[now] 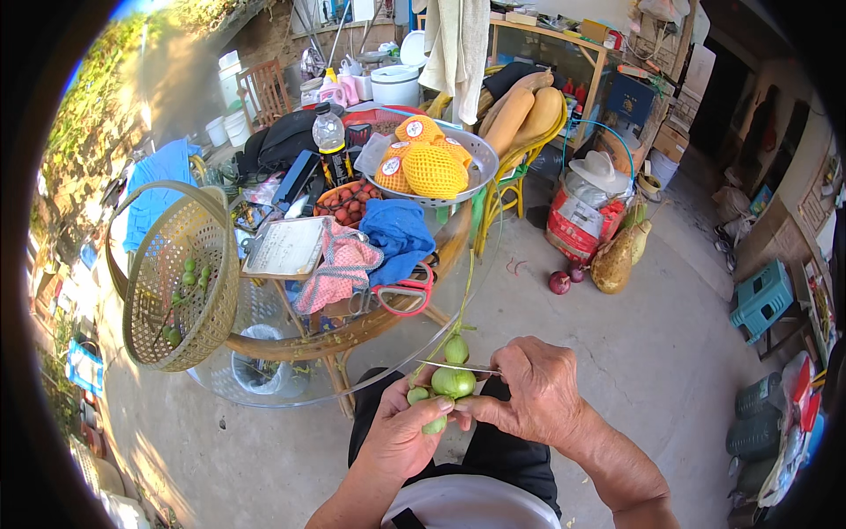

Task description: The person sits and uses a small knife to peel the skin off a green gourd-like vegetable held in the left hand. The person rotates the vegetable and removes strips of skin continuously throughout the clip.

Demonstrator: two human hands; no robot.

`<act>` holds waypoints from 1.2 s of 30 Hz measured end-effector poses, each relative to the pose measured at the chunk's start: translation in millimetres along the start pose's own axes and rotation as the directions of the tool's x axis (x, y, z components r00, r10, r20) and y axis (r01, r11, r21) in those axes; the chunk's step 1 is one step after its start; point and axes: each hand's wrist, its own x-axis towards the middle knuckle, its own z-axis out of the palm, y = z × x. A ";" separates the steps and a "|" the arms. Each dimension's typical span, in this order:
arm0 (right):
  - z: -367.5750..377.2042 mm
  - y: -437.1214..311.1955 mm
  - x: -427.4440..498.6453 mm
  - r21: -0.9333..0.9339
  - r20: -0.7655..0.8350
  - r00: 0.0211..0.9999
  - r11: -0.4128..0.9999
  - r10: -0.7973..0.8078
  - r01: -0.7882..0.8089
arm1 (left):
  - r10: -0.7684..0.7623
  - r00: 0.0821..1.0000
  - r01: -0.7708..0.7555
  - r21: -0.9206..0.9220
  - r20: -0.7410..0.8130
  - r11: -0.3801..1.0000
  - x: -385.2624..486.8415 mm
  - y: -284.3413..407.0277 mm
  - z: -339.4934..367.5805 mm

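My left hand (402, 433) grips a stem cluster of round green fruits (453, 382) above my lap. One large fruit sits between my two hands, with smaller ones beneath and above it. A thin green stem (468, 291) rises from the cluster toward the table. My right hand (538, 390) is closed around a small knife, its handle hidden by the fingers. The narrow knife blade (456, 366) points left across the top of the large fruit; whether it cuts in cannot be told. My right thumb is close to the fruit's lower side.
Before me stands a glass-topped table (310, 387) with a woven basket (221, 311) of green fruits, red-handled scissors (413, 294), a blue cloth (396, 241) and a metal colander (488, 165) of net-wrapped fruits. Onions (559, 283) and a brown gourd (611, 268) lie on the floor at right.
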 end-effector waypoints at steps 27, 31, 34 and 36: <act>-8.3 -5.2 -5.3 -0.101 0.085 0.979 0.976 -0.183 0.192 | 0.213 0.977 -0.197 0.373 -0.001 0.906 2.2 -9.0 -4.2; -10.2 -6.6 0.1 -0.107 0.047 0.993 0.988 -0.105 0.110 | 0.227 0.974 -0.201 0.467 0.000 0.861 2.6 -2.9 -7.6; -8.1 -5.1 2.7 -0.094 0.110 0.991 0.991 -0.082 0.093 | 0.229 0.973 -0.199 0.506 0.004 0.839 1.3 -2.0 -8.4; -5.1 -4.1 2.0 -0.111 0.081 0.988 0.984 -0.132 0.140 | 0.226 0.974 -0.183 0.502 -0.024 0.845 1.0 -3.0 -8.7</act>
